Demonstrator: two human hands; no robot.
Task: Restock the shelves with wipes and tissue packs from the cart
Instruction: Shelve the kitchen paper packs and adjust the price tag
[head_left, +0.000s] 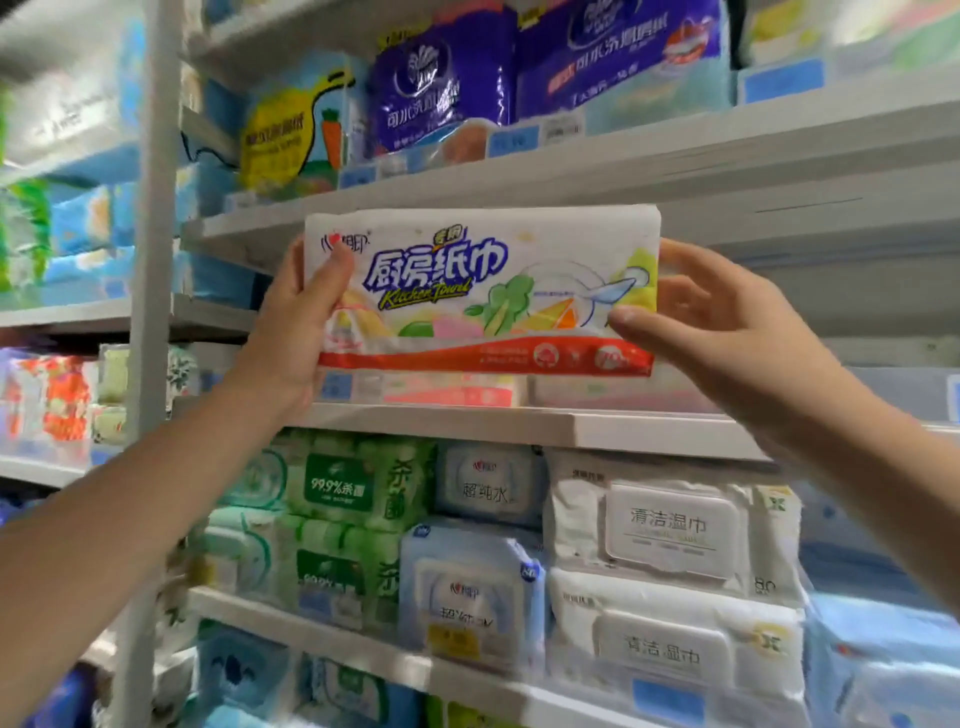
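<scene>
A white kitchen towel pack (483, 291) with blue lettering and a red band along its bottom is held up in front of the middle shelf (597, 428). My left hand (306, 317) grips its left end, thumb across the front. My right hand (717, 317) holds its right end, thumb on the front and fingers spread behind. The pack stands upright, face toward me, just above a flat pack of the same kind (447, 391) lying on the shelf. The cart is out of view.
Purple tissue bundles (441, 83) and a yellow-blue pack (291, 135) fill the upper shelf. Below, green wipes (353, 488), blue wipes (467, 587) and white wipes (670, 525) are stacked. A grey upright post (153, 312) stands at left. The middle shelf's right part looks dim and open.
</scene>
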